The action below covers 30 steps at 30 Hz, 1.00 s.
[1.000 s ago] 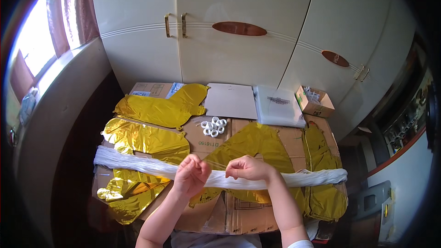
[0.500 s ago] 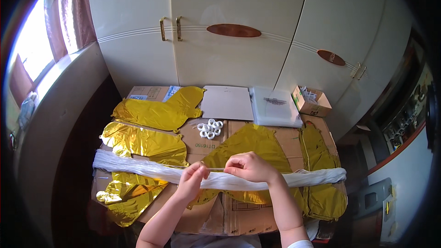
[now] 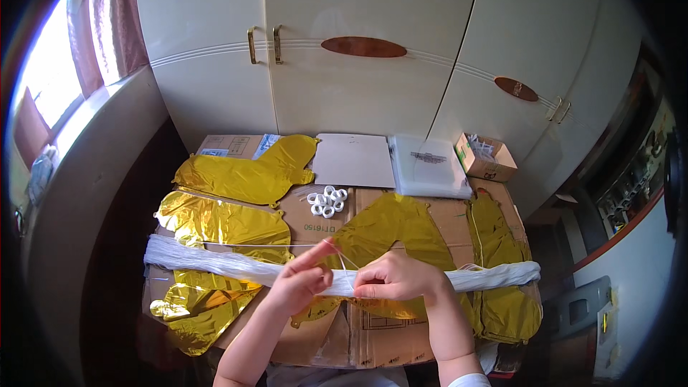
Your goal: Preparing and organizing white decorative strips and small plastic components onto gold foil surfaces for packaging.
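A long skein of white string [image 3: 215, 259] lies across the table from left to right. Over its middle, my left hand [image 3: 295, 285] has its index finger stretched out with a thin white string [image 3: 342, 261] looped at its tip, while the other fingers curl in. My right hand [image 3: 403, 276] pinches the same string just beside it, low against the skein. Between the hands the string runs slanted; one strand also stretches off to the left above the skein. Flat gold foil balloons lie beneath and around, one [image 3: 390, 226] right behind my hands.
Cardboard [image 3: 315, 344] covers the table. More gold foil balloons [image 3: 244, 172] lie left and right [image 3: 505, 308]. Behind are several small white rings [image 3: 328, 202], a pale board [image 3: 355, 161], clear plastic bags [image 3: 430, 179] and a small box of white pieces [image 3: 491, 165]. Cabinet doors [image 3: 365, 93] stand at the back.
My left index finger has stretched out and up, with the string now looped over it. My right hand has moved slightly down, and the string between my hands has gone from level to slanted.
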### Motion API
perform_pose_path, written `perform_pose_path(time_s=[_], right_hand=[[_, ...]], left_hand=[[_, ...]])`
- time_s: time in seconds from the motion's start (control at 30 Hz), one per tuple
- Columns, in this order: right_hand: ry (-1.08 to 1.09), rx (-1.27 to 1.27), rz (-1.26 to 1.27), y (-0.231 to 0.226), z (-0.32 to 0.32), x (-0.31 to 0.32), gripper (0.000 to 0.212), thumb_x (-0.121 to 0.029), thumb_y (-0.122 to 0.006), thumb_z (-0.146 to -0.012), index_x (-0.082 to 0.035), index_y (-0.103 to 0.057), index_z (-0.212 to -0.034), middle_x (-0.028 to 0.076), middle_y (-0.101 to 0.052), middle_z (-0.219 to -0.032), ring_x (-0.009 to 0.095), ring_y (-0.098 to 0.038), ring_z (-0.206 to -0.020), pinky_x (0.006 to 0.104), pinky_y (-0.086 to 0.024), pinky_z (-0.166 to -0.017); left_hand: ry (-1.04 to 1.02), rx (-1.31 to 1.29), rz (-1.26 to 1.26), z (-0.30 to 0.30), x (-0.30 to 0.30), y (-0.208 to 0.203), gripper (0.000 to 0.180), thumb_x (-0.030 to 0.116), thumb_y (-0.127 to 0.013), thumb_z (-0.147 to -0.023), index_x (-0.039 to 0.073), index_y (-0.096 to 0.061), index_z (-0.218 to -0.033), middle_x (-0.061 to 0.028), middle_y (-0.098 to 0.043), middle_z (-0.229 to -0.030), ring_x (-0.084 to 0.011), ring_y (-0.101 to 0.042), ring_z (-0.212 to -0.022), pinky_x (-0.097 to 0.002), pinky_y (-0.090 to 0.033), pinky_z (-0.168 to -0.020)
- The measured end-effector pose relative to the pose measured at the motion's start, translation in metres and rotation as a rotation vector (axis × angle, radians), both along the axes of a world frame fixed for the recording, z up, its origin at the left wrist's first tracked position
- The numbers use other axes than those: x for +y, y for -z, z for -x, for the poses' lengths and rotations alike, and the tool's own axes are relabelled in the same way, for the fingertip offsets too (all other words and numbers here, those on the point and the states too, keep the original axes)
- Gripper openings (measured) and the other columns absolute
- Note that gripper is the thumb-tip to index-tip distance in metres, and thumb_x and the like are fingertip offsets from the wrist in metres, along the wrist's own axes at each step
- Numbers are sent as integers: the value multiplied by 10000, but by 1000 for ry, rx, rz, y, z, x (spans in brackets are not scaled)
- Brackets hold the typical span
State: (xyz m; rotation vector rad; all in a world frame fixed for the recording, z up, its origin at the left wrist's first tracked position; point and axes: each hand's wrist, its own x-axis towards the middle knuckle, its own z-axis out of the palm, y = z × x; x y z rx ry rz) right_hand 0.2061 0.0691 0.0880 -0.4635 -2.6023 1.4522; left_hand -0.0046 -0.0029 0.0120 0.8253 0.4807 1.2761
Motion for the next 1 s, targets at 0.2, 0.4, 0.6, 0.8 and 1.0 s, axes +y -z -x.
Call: perform_pose_path(time_s=[0.2, 0.4, 0.6, 0.8, 1.0], right_hand=[[80, -12, -99, 16, 2, 4, 169, -193, -582, -865, -37, -648, -872, 71, -640, -721, 148, -580, -612, 260, -442, -577], [231, -32, -194, 14, -7, 16, 188, -245, -603, -845, -66, -660, -854, 57, -635, -679, 147, -572, -587, 268, -438, -552], [310, 17, -160, 22, -15, 27, 172, -222, -613, -842, -62, -663, -879, 30, -643, -697, 98, -553, -601, 247, -447, -576], [341, -34, -79, 21, -18, 31, 157, -189, -605, -849, -51, -665, -896, 29, -660, -736, 91, -579, -641, 246, -461, -596], [168, -26, -178, 15, -15, 18, 174, -192, -601, -842, -48, -665, -916, 77, -673, -788, 147, -626, -656, 252, -472, -597]], left_hand=[[46, -342, -84, 11, 2, 7, 207, 127, -548, -836, 61, -578, -1030, -28, -481, -1055, -132, -435, -829, -265, -380, -667], [144, -378, -112, 15, 4, 17, 82, 126, -559, -841, 52, -593, -854, -15, -477, -791, -112, -382, -675, -255, -333, -593], [86, -318, -84, 16, 4, 15, 123, 146, -548, -846, 28, -582, -841, -7, -435, -671, -115, -341, -594, -255, -295, -560], [-54, -424, -75, 16, 6, 9, 233, 119, -520, -857, 10, -575, -1056, -91, -600, -974, -164, -492, -768, -271, -393, -682], [-537, 64, -54, 0, 8, -2, 425, 65, -535, -826, 10, -476, -1244, -120, -558, -1212, -219, -509, -979, -319, -392, -854]])
